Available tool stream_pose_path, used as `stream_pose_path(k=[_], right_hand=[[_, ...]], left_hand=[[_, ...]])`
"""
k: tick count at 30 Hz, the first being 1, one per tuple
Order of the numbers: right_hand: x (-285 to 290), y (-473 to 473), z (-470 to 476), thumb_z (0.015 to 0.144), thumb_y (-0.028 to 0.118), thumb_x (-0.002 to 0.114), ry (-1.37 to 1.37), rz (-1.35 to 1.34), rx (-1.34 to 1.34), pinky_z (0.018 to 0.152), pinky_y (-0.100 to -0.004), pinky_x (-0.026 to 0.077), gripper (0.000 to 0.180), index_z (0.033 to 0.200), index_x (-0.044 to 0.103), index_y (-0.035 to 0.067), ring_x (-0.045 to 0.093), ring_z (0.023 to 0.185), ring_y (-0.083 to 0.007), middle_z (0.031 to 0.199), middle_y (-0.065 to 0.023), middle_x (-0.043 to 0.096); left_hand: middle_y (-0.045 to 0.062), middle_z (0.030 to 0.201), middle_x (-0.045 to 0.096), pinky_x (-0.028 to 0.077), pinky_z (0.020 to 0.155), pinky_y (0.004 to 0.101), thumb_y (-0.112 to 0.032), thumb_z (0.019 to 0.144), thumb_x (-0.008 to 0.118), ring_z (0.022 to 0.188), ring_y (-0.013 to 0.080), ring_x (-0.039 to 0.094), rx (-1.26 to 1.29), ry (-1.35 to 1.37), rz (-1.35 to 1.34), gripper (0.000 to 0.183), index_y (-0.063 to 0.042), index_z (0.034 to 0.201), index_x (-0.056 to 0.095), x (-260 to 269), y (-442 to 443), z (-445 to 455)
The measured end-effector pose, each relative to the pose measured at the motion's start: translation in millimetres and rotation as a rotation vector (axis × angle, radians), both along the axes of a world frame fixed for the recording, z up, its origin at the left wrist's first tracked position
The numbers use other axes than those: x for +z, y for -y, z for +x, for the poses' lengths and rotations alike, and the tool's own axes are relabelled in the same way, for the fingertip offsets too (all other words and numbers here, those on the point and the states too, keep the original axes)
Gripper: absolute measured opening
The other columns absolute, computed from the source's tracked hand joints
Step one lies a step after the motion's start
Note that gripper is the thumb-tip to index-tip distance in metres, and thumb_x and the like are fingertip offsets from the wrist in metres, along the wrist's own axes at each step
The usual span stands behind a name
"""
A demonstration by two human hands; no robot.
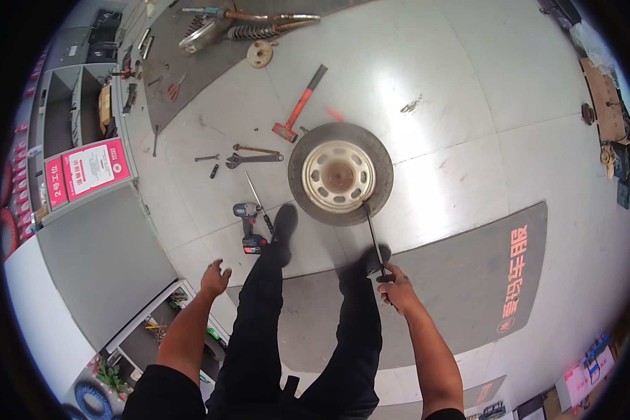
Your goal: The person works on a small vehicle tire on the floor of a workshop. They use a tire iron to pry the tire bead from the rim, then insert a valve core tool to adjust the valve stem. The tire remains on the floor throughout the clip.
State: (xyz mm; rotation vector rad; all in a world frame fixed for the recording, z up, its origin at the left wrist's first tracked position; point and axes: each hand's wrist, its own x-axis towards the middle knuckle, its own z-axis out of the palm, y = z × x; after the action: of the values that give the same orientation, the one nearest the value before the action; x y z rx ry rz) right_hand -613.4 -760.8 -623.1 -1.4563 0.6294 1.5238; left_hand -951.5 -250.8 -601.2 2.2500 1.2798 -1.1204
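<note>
A wheel with a black tyre point(384, 173) and a worn, cream-coloured slotted metal rim point(312, 181) lies flat on the floor, just beyond my feet. My right hand point(396, 289) grips a long metal pry bar point(375, 237). The bar's far tip meets the near right edge of the rim, where it joins the tyre. My left hand point(216, 279) hangs in the air left of my leg, fingers apart and holding nothing. Nearest to it on the floor are a cordless impact wrench point(248, 223) and a long thin screwdriver-like tool point(257, 194).
Left of the tyre lie a red-headed sledgehammer point(302, 107), an adjustable wrench point(254, 158), a small wrench point(207, 157) and a socket point(214, 171). A grey mat point(451, 294) is under my feet. Rusty shock absorbers point(254, 31) lie at the far left, beyond a grey cabinet point(100, 226).
</note>
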Motion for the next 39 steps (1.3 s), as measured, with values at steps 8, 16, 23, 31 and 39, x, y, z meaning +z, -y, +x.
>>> stream_pose_path(k=[8,16,23,31,39], right_hand=[[2.7,18.9,25.3,0.083,-0.003,0.065,-0.116,0.052,-0.333,0.048,-0.0285,0.042,0.079,0.159,0.044,-0.002,0.052,0.06,-0.0134,0.108,-0.014,0.069],[29.0,-7.6,34.3,0.085,-0.004,0.062,-0.068,-0.105,-0.361,0.048,-0.0289,0.042,0.077,0.16,0.044,-0.003,0.052,0.058,-0.0129,0.102,-0.0119,0.069],[11.1,-42.6,47.7,0.087,-0.003,0.061,-0.056,-0.198,-0.406,0.047,-0.0296,0.042,0.077,0.161,0.04,-0.006,0.053,0.057,-0.0135,0.094,-0.0108,0.07],[12.9,-71.8,57.9,0.089,-0.002,0.061,-0.075,-0.249,-0.322,0.046,-0.0289,0.041,0.076,0.161,0.039,-0.005,0.052,0.056,-0.0135,0.099,-0.0128,0.069],[15.8,-80.4,70.9,0.087,-0.005,0.061,-0.039,-0.311,-0.221,0.045,-0.0295,0.039,0.075,0.16,0.042,-0.007,0.051,0.054,-0.0133,0.091,-0.0107,0.066]], left_hand=[[0.028,0.122,0.074,0.055,0.103,0.0483,-0.041,0.1,0.071,0.116,0.0405,0.072,0.152,-0.008,-0.12,0.066,0.001,0.149,0.056,53.1,58.9,-21.1],[0.026,0.123,0.073,0.055,0.101,0.0467,-0.04,0.101,0.07,0.114,0.0382,0.072,0.134,0.099,-0.249,0.064,0.0,0.149,0.056,19.4,39.5,43.2],[0.022,0.118,0.072,0.056,0.094,0.0464,-0.041,0.098,0.073,0.105,0.0374,0.072,-0.048,0.392,-0.278,0.067,-0.004,0.15,0.056,-28.9,-18.0,170.9],[0.022,0.149,0.059,0.05,0.112,0.0474,-0.04,0.097,0.075,0.137,0.0375,0.061,0.021,0.463,-0.224,0.078,-0.008,0.161,0.044,-113.7,-48.8,308.8],[0.023,0.154,0.055,0.046,0.118,0.0501,-0.044,0.095,0.077,0.143,0.0423,0.055,0.035,0.371,-0.219,0.086,-0.01,0.164,0.039,-154.4,-12.6,366.8]])
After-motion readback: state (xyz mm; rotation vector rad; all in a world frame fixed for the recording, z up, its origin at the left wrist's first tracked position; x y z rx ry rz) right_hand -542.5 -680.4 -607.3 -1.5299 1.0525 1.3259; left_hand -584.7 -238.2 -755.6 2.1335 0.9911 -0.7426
